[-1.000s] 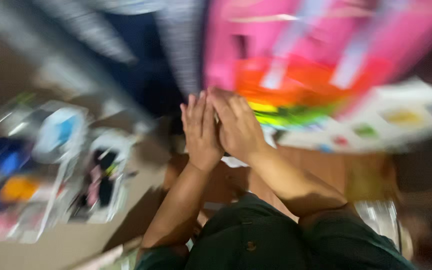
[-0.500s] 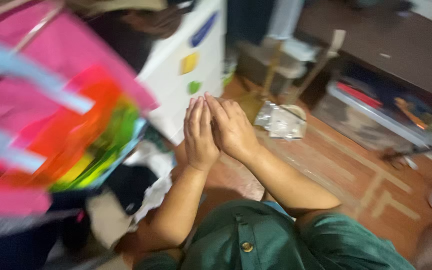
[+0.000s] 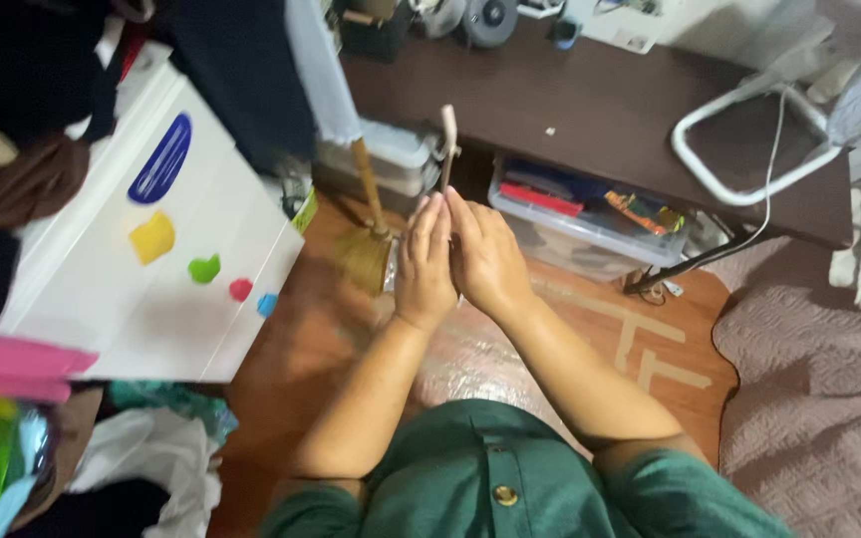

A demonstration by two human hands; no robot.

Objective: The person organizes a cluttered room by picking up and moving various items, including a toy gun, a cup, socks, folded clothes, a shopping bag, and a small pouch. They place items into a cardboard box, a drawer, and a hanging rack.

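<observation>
Hands: left hand (image 3: 425,264), right hand (image 3: 485,261) pressed flat together, empty; broom (image 3: 366,249), white drawer unit (image 3: 151,289) nearby.

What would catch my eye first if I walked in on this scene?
The left hand and right hand, pressed palm to palm at the centre. Left of them stands a white cabinet dotted with coloured shapes; just beyond the fingertips a straw broom leans by a dark desk.

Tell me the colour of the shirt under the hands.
Dark green shirt with a brass-coloured button, clearest in the head view.
</observation>
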